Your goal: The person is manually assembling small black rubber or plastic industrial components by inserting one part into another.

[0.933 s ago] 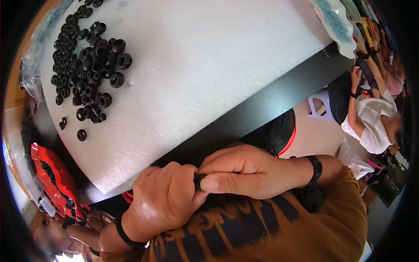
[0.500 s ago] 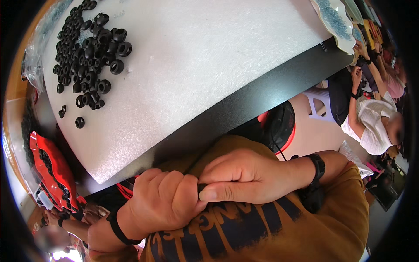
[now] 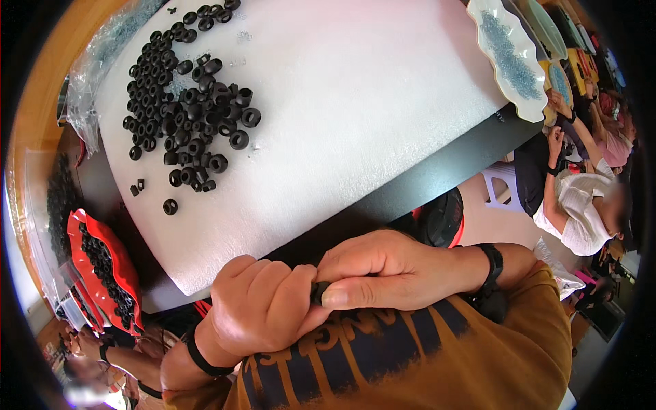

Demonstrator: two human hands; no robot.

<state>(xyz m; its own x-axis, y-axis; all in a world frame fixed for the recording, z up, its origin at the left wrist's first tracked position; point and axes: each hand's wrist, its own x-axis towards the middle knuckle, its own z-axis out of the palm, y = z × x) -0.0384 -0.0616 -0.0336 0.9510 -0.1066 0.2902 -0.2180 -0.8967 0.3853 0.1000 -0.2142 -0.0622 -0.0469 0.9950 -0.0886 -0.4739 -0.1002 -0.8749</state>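
Observation:
Close in front of my body, my left hand is curled into a fist. My right hand meets it from the right, thumb and forefinger pinching. Between them a small black part shows, gripped by both hands; most of it is hidden by my fingers. Farther off to the left, several black hollow ring-shaped parts lie heaped on a white foam sheet. A single black ring sits apart at the near side of the heap.
A red wavy-edged dish of small black pieces stands left of the foam. At the far right is a white scalloped dish with pale blue bits. Crumpled clear plastic lies far left. A co-worker in white sits to the right.
The view has shifted, so the heap and both dishes show more fully. My hands stay together at the same black part, of which slightly more now shows.

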